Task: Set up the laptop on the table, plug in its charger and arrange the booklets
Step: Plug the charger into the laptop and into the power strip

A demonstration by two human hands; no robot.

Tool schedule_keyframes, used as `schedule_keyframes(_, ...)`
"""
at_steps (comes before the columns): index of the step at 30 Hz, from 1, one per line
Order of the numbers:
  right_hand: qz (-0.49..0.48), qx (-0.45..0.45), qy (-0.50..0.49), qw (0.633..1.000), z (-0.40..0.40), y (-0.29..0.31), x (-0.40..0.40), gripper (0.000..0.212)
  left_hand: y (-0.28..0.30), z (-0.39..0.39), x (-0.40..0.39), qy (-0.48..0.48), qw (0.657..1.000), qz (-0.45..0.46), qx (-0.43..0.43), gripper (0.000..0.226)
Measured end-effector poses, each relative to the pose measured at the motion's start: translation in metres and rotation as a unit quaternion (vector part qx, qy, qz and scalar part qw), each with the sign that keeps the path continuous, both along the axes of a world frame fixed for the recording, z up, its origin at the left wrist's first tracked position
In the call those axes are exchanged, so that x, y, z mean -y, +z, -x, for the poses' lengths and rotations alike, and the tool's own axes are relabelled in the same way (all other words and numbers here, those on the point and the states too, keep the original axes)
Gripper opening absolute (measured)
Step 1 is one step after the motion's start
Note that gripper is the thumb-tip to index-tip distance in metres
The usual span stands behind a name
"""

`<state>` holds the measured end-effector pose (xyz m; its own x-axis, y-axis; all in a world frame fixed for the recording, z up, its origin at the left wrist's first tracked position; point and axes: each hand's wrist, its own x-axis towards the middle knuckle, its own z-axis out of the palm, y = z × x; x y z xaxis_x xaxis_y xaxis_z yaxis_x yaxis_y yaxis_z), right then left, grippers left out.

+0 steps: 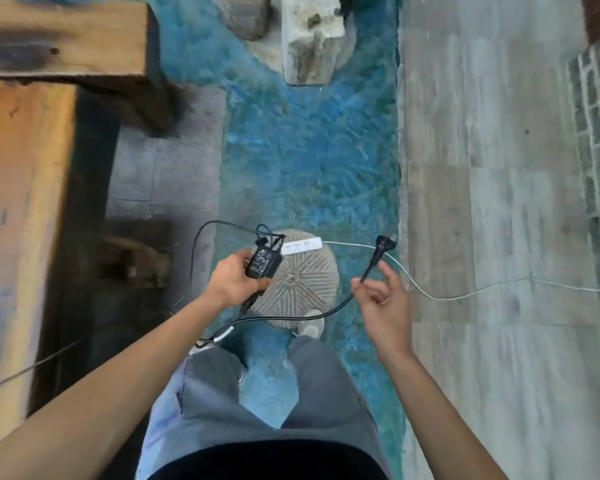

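My left hand (234, 280) grips the black charger brick (264, 263) over the left side of a round ribbed stone (300, 289). My right hand (378, 289) pinches the charger's black mains cable just below its plug (381, 245), which points up and away. The cable loops low between both hands (291, 318). A white power strip (302, 246) lies on the far edge of the stone, between the brick and the plug. A thin black lead (201, 237) runs from the brick off to the left. The laptop and booklets are out of view.
A wooden table edge (21, 202) runs down the left, with a thick wooden beam (66, 39) behind it. The power strip's white cord (465, 292) trails right over pale floor boards. Rocks (309, 36) stand at the far end of the blue floor.
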<state>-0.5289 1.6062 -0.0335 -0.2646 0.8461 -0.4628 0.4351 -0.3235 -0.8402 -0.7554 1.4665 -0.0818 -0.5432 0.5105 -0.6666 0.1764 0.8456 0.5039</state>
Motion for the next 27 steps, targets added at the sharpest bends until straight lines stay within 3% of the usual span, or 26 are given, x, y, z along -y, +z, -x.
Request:
schedule_keyframes(7,0.093,0.042,0.1,0.99,0.004,-0.103,-0.017,0.093,-0.094,-0.018,0.011,0.036,0.998,0.052,-0.023,0.057)
schedule_keyframes(12,0.104,0.055,0.166,0.979,0.022,-0.201,-0.009,0.073,-0.189,-0.017,0.023,0.007,0.998,0.059,-0.02,0.05)
schedule_keyframes(16,0.106,0.042,0.188,0.975,0.031,-0.286,0.004,0.068,-0.273,-0.014,0.037,-0.012,0.997,0.071,-0.021,0.055)
schedule_keyframes(20,0.108,0.032,0.187,0.976,0.034,-0.367,0.011,0.051,-0.36,-0.009,0.053,-0.013,0.997,0.072,-0.037,0.061)
schedule_keyframes(23,0.039,0.06,0.209,0.975,0.039,-0.426,0.013,0.056,-0.42,-0.005,0.059,-0.016,0.997,0.055,-0.044,0.06)
schedule_keyframes(27,-0.086,0.063,0.265,0.958,0.053,-0.498,0.004,0.043,-0.488,0.0,0.058,-0.021,0.997,0.027,-0.071,0.057)
